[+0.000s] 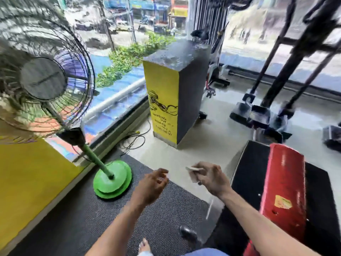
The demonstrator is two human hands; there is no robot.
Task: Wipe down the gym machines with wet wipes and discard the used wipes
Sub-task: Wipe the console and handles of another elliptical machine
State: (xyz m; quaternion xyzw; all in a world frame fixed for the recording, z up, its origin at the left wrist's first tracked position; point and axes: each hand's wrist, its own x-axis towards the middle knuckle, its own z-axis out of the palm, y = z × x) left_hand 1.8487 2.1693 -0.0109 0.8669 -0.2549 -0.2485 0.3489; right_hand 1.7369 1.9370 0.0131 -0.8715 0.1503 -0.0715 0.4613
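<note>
Pinching white wipe (pixel 194 169), right hand (pixel 210 179) curled around it; left hand (pixel 154 183) just beside, fingers loose, holding nothing.

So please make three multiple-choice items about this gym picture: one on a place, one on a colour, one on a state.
1. Where does the fan stand?
A. left, by the window
B. on the red pad
C. on top of the pillar

2. What colour is the fan base?
A. red
B. green
C. blue

3. What does the right hand do?
A. hangs open
B. presses the floor
C. holds a wipe

Answers:
1 A, the fan is left beside the glass.
2 B, the fan base is green.
3 C, the right hand grips a pale wipe; the left hand holds nothing.
</note>
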